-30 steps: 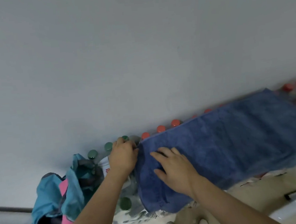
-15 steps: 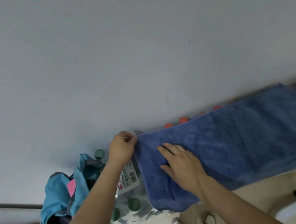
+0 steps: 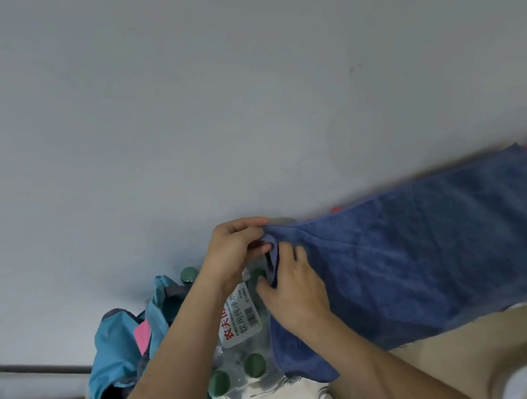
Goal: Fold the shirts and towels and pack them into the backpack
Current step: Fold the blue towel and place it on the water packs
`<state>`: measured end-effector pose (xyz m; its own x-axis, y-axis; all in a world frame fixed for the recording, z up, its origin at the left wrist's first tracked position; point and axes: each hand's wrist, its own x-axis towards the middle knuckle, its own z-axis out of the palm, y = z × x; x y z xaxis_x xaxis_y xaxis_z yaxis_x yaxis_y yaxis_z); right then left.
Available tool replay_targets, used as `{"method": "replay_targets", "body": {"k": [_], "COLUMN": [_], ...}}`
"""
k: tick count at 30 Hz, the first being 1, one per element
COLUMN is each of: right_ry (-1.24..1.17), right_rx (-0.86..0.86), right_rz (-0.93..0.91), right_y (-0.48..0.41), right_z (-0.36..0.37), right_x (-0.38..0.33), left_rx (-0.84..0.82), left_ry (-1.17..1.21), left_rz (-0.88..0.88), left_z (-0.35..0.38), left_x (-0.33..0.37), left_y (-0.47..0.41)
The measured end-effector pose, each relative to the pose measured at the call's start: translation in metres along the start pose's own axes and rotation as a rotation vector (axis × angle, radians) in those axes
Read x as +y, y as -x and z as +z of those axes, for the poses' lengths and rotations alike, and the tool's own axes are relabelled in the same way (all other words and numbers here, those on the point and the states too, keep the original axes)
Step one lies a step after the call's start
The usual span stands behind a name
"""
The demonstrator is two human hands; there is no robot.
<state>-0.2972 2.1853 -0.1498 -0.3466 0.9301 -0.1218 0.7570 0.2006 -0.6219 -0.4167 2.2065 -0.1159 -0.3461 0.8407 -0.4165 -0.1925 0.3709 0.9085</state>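
Both the left hand (image 3: 238, 250) and the right hand (image 3: 293, 293) hold the left short end of the one dark-blue terry towel (image 3: 425, 263).
We note that the left thumb and fingers pinch the far corner. The right fingers curl round the same edge just nearer us, and the two hands nearly touch. The towel's long axis runs from the hands out to the right and slightly away, up to the frame edge. It is draped over a shrink-wrapped pack of clear bottles (image 3: 239, 325). We judge the next fold must carry this end rightward along that axis. The right hand is nearer the body of the cloth. The left is nearer the teal fabric backpack (image 3: 119, 354), slumped just left of and below the left forearm. Count: one towel, one backpack, no shirts in view, at least three green caps.
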Motion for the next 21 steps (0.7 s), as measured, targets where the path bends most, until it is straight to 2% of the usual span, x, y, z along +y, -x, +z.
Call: {"method": "replay_targets", "body": {"k": [3, 6, 10, 15, 18, 21], "right_ry": [-0.071, -0.182, -0.142, -0.096, -0.157, -0.246], "right_rx": [0.03, 0.033, -0.026, -0.038, -0.065, -0.185], "right_rz": [0.029, 0.047, 0.056, 0.078, 0.102, 0.119], "right_y": [-0.006, -0.005, 0.008, 0.031, 0.045, 0.056], "right_z": [-0.004, -0.014, -0.031, -0.058, -0.083, -0.118], "right_x": [0.003, 0.014, 0.04, 0.078, 0.102, 0.122], "left_rx": [-0.055, 0.031, 0.13, 0.229, 0.253, 0.257], "left_ry": [-0.09, -0.251, -0.165, -0.189, -0.185, -0.21], "left_rz": [0.075, 0.177, 0.187, 0.219, 0.247, 0.273], "left_z": [-0.006, -0.011, -0.01, -0.003, 0.005, 0.011], "left_x": [0.003, 0.003, -0.001, -0.009, -0.011, -0.012], "left_y": [0.0, -0.003, -0.013, -0.021, -0.022, -0.025]}}
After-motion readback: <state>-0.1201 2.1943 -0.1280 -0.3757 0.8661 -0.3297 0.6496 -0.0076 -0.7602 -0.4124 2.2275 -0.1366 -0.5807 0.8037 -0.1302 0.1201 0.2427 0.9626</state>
